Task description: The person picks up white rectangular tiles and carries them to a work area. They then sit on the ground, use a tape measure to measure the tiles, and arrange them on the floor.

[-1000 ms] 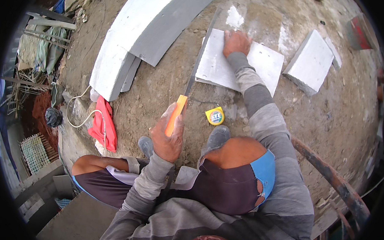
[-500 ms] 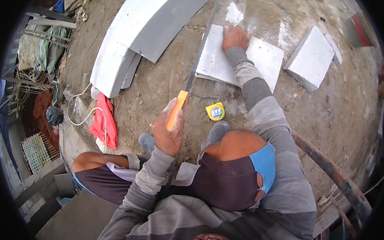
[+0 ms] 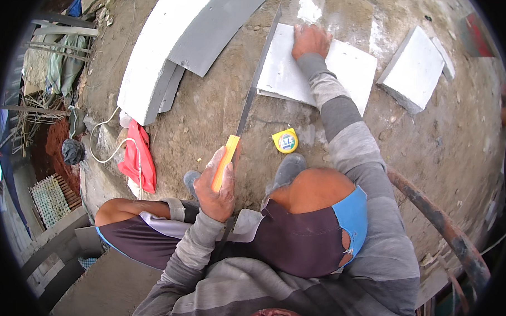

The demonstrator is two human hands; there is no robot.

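My left hand (image 3: 214,191) is closed around the yellow-orange handle of a hand saw (image 3: 258,76). Its long dark blade runs away from me along the left edge of a white lightweight concrete block (image 3: 280,67); whether the teeth are cutting in cannot be made out. My right hand (image 3: 311,42) rests on the far part of that block, palm down, pressing it, with the fingers partly curled over its far edge. Another white piece (image 3: 352,69) lies at an angle under or beside my right forearm. A yellow tape measure (image 3: 285,141) sits on the dirt between the block and my boot.
Long white blocks (image 3: 176,41) are stacked at the far left. Two loose white pieces (image 3: 415,69) lie to the right. A red cloth (image 3: 138,160) and a pale cord (image 3: 105,159) are near my left knee. A rusty metal bar (image 3: 443,223) slants past my right arm.
My left hand has drawn the saw back slightly toward my body. My right hand keeps its place on the block.
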